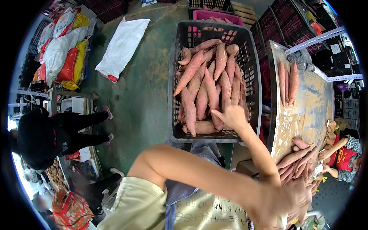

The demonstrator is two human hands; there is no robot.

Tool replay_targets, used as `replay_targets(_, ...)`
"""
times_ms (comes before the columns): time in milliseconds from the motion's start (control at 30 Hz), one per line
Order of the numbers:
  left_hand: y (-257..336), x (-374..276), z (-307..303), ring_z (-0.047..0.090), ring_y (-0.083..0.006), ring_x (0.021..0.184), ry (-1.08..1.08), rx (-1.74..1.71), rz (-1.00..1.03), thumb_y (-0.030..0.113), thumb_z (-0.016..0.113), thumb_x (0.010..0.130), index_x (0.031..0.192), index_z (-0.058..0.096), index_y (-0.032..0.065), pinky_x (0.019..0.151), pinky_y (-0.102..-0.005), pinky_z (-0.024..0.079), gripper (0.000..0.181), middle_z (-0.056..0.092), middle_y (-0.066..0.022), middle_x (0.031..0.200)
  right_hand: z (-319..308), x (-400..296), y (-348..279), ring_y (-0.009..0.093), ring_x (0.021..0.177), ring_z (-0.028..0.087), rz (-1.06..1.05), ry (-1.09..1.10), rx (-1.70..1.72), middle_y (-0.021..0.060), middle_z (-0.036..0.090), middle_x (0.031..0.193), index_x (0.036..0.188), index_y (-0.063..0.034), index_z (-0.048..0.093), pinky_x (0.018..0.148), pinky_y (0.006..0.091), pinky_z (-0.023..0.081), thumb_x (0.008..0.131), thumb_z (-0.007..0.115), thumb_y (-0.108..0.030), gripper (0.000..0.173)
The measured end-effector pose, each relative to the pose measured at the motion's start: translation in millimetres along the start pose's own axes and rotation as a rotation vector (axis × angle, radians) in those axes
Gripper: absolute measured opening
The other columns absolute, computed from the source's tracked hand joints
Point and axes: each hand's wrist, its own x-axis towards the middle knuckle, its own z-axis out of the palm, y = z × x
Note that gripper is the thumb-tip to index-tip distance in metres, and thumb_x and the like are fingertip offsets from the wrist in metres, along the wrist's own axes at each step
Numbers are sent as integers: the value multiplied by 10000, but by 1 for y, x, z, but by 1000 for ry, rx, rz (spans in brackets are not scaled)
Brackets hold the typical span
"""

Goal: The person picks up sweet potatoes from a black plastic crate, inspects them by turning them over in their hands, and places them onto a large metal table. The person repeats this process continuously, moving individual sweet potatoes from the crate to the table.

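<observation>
A black plastic crate (174, 115) full of reddish sweet potatoes (212, 92) stands in front of me. My right hand (234, 115) rests on the sweet potatoes near the crate's lower right, palm down, its thumb apart from the fingers and lying against a long one. Across my body to the right reaches my left arm. At its end my left hand (290, 198) is blurred over a heap of sweet potatoes (299, 161) on the worktable's near end; whether it holds one does not show. Three more sweet potatoes (288, 83) lie farther up the table.
The metal-edged worktable (306, 115) runs along the right, under a perforated metal frame (316, 40). A co-worker (342, 155) is at its far side. A white sack (123, 49) lies on the green floor. Behind the crate is a pink crate (198, 15). Another person (43, 138) stands at left.
</observation>
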Motion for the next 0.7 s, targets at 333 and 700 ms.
replay_targets(333, -6, -201, -185, 543, -148, 1006, 1134, 336, -684, 225, 563, 929, 1208, 478, 44, 896, -303, 451, 343, 548, -67, 1127, -16, 41, 15, 184, 898, 585, 298, -123, 1272, 86, 633, 971, 1115, 62, 567, 833, 293, 450, 805, 658, -323, 502)
replay_targets(700, -13, -196, -192, 554, -155, 700, 858, -661, -625, 284, 463, 974, 1204, 482, 9, 504, -232, 443, 359, 583, -118, 1056, -23, 37, 0, 103, 817, 503, 278, -36, 1841, 30, 592, 981, 1176, -22, 531, 731, 243, 391, 878, 599, -400, 486)
